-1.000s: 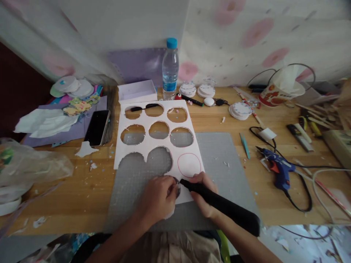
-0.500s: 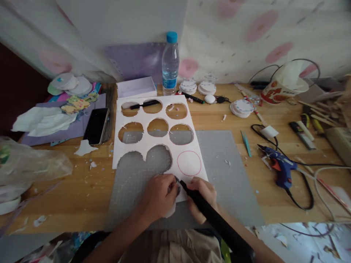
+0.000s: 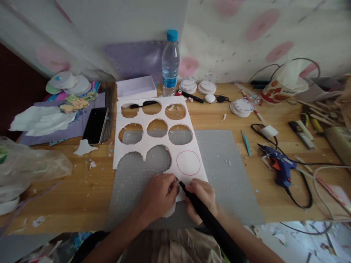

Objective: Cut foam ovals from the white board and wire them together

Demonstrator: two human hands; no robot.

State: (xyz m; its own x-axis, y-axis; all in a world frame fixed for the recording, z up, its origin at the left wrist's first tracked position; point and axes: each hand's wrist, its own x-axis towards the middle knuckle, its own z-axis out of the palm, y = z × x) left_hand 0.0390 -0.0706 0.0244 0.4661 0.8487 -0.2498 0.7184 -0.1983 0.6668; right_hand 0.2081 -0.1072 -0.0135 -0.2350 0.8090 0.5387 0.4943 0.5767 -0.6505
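Observation:
A white foam sheet (image 3: 157, 140) with several round holes lies on a grey cutting mat (image 3: 219, 171). One red-outlined circle (image 3: 188, 163) on it is uncut. My left hand (image 3: 161, 193) is closed at the sheet's near edge, its fingers pinching the white material; a pale piece shows below the hand. My right hand (image 3: 201, 197) is closed around the sheet's near right edge, beside a long black tool (image 3: 204, 212). The tool's tip touches near my left fingertips, and its body runs down to the lower right. The right fingers are partly hidden behind it.
A water bottle (image 3: 170, 65) stands at the back beside a white box (image 3: 136, 87). On the left lie a phone (image 3: 95, 125) and a plastic bag (image 3: 35, 160). Tweezers (image 3: 246, 143), a blue glue gun (image 3: 282, 166) with cables and a cutter (image 3: 301, 135) are on the right.
The black tool has tilted slightly, its rear part shifting left. The sheet has moved very slightly left. Both hands stay in nearly the same place.

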